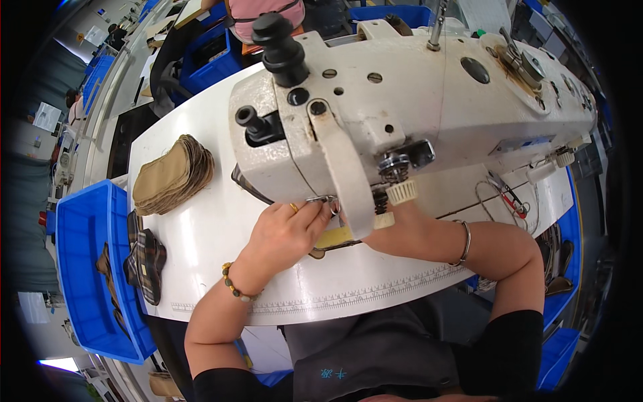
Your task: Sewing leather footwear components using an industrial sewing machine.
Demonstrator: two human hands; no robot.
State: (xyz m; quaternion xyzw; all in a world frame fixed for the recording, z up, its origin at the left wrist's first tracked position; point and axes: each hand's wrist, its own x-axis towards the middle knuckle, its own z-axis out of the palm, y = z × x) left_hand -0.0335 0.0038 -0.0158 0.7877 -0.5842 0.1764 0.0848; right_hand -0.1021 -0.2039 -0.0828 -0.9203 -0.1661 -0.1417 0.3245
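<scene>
A white industrial sewing machine (402,100) stands across the table in front of me. My left hand (288,231) is at the left side of its needle area, fingers bent and pressed together by a small metal part (321,199). What they pinch, if anything, is hidden. From the right, my right hand (392,231) reaches in behind the machine's curved white lever (348,174), which covers its fingers. A dark-edged fabric piece (249,183) shows beyond my left hand. Below the needle area sits a yellow block (333,236).
A stack of tan fabric pieces (171,175) lies on the white table (221,268) at left, with plaid pieces (146,264) near its edge. Beside it stands a blue bin (87,268). Red-handled snips (514,204) lie at right. Another person (268,17) sits beyond.
</scene>
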